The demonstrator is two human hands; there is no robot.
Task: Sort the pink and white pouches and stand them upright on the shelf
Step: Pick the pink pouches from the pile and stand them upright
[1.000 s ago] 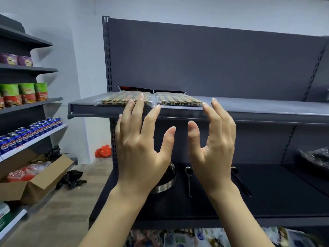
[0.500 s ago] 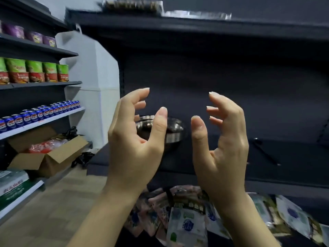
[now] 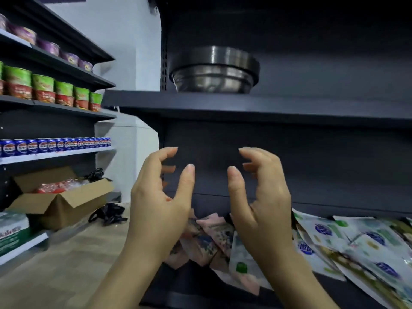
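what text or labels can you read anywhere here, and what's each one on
No text here reads clearly enough to quote.
White pouches: blue round logos, characters blurred.
Pink pouches: dark print, unreadable.
Blue cans: red and white label, too small.
Green and red cups: lettering blurred.
Purple cups: blurred.
Green and white box: large white characters, cut off and blurred.
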